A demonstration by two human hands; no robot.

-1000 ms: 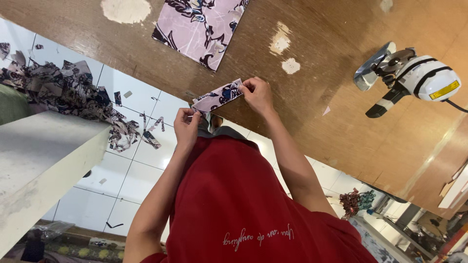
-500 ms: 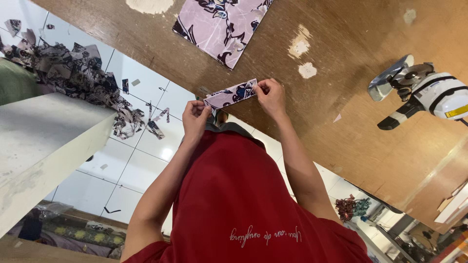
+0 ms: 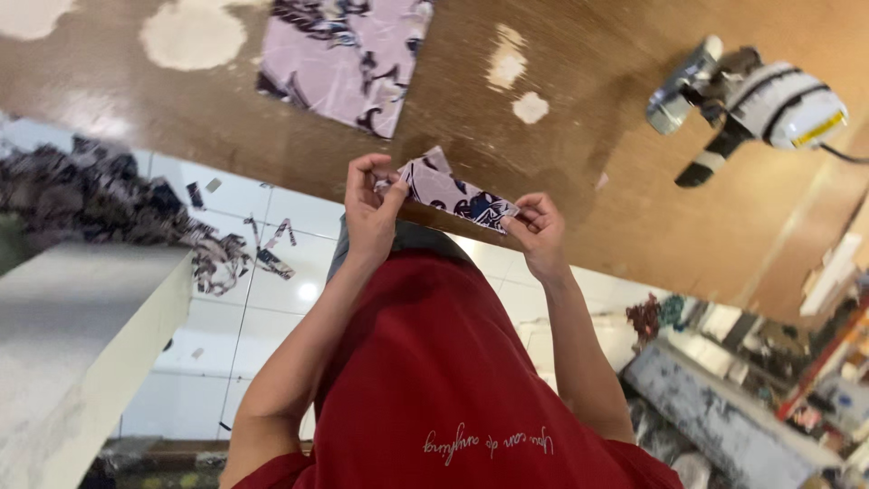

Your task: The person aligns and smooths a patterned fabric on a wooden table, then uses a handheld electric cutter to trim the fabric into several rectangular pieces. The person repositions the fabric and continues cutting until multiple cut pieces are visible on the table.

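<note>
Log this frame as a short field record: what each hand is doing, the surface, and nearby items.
left hand: pinches one end of fabric strip
right hand: pinches the other end
fabric strip: pale lilac, dark floral print, held above table edge
table: brown wood, worn pale patches
on table: matching fabric piece; white handheld power tool
floor: fabric scraps on white tiles

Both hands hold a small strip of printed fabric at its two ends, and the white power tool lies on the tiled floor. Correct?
Not quite. The white power tool lies on the brown wooden table, not the tiled floor. The head view shows this. The left hand and right hand do hold the fabric strip at its ends.
</note>
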